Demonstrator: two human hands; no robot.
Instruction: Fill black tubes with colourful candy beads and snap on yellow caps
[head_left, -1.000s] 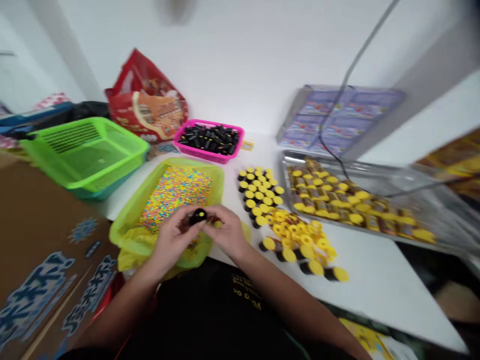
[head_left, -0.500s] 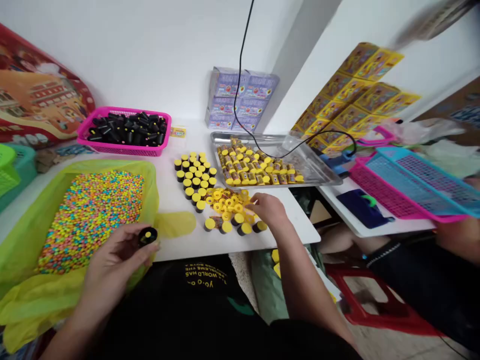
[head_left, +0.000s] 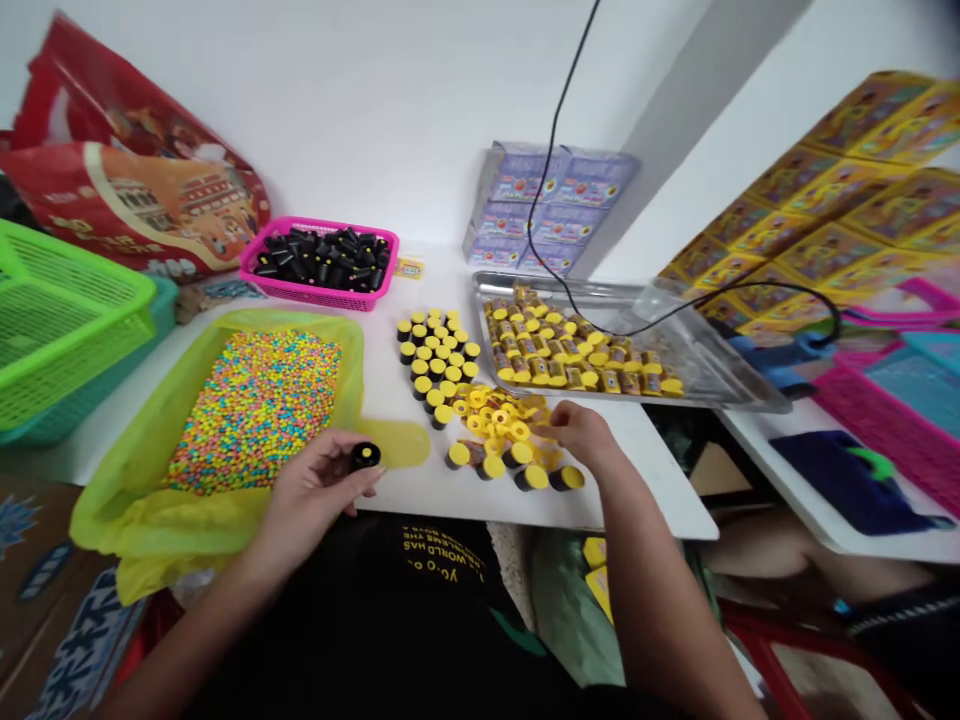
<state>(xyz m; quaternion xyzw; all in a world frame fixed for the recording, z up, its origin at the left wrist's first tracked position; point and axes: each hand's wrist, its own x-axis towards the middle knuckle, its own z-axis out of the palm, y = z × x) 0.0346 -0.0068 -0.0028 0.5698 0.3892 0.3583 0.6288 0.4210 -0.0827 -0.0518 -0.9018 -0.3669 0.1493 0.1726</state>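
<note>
My left hand is closed around a small black cup with a yellow dot in its middle, held near the table's front edge beside the tub of candy. My right hand reaches to the right side of a pile of yellow ring-shaped pieces. Its fingers are bent together there; what they hold, if anything, is too small to make out. Just in front of the pile stand several black cups with yellow tops. A larger group of yellow-topped black cups stands behind it.
A yellow-lined tub of coloured candy balls stands left. Behind it is a pink basket of black cups. A metal tray holds wrapped yellow-topped pieces, with a black cable hanging across it. Purple boxes stand against the wall.
The camera view has swung left, so everything sits farther right in the picture. My left hand still holds the black cup; my right hand remains at the yellow pile.
</note>
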